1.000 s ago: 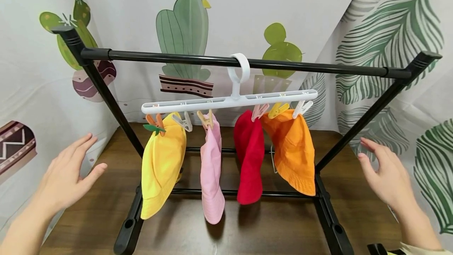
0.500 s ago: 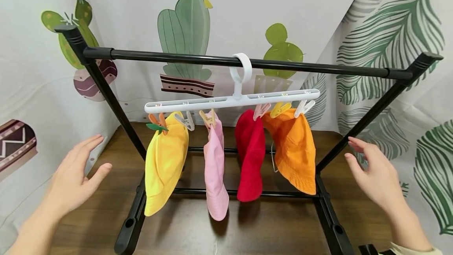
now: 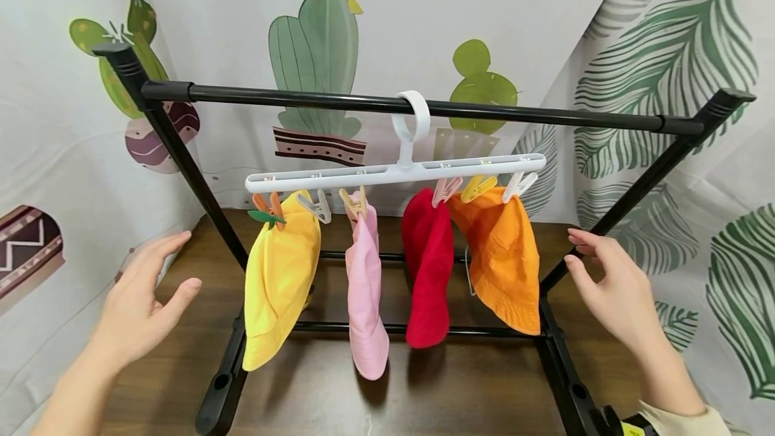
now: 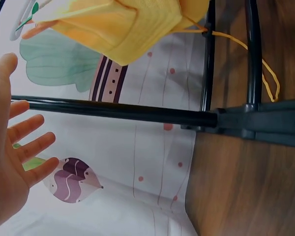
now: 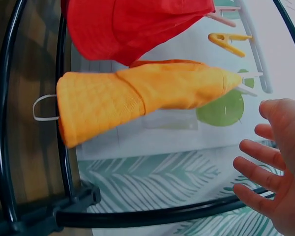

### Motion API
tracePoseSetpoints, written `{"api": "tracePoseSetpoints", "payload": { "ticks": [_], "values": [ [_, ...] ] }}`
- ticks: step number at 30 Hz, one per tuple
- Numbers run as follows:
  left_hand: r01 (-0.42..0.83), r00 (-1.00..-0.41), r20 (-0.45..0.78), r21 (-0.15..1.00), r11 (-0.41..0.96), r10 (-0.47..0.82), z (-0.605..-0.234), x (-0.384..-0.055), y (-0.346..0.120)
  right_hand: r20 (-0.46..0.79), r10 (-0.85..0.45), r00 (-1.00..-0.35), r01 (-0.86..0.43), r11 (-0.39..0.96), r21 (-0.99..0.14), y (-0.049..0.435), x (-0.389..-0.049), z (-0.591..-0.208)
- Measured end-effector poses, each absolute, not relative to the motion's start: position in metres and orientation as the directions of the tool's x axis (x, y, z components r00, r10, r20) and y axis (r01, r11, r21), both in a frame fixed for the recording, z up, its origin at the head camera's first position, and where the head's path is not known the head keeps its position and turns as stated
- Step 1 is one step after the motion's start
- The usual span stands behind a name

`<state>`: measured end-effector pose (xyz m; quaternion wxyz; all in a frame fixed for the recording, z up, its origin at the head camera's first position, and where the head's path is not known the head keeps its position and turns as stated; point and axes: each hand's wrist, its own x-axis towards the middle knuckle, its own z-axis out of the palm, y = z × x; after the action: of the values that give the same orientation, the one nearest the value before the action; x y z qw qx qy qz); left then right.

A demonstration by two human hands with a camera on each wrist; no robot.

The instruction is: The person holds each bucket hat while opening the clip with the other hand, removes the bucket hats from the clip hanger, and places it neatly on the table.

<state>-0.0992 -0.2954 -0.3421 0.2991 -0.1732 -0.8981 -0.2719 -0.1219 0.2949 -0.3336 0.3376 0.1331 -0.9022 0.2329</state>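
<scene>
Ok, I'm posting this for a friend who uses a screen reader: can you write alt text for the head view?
A yellow hat, a pink hat, a red hat and an orange hat hang, left to right, from a white hanger on a black rack. A person's left hand and right hand are held out on either side, holding nothing.

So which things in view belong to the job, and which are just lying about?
Likely the job:
left hand
right hand
yellow hat
pink hat
red hat
orange hat
clips
white hanger
black rack

Just there:
wooden table
printed cloth backdrop
black-and-yellow item, too cropped to identify
</scene>
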Motion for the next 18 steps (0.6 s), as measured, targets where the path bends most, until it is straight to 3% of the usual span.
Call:
{"api": "tracePoseSetpoints", "payload": {
  "ticks": [12,18],
  "values": [
    [0.523,-0.722,0.677,0.397,0.754,0.145,-0.339,-0.098,-0.276,0.722,-0.108,-0.683,-0.483,0.809,-0.336,0.272,-0.129,-0.330],
    [0.597,-0.665,0.731,0.394,0.699,0.156,-0.340,-0.103,-0.267,0.739,-0.108,-0.665,-0.505,0.794,-0.338,0.262,-0.130,-0.328]
  ]
}}
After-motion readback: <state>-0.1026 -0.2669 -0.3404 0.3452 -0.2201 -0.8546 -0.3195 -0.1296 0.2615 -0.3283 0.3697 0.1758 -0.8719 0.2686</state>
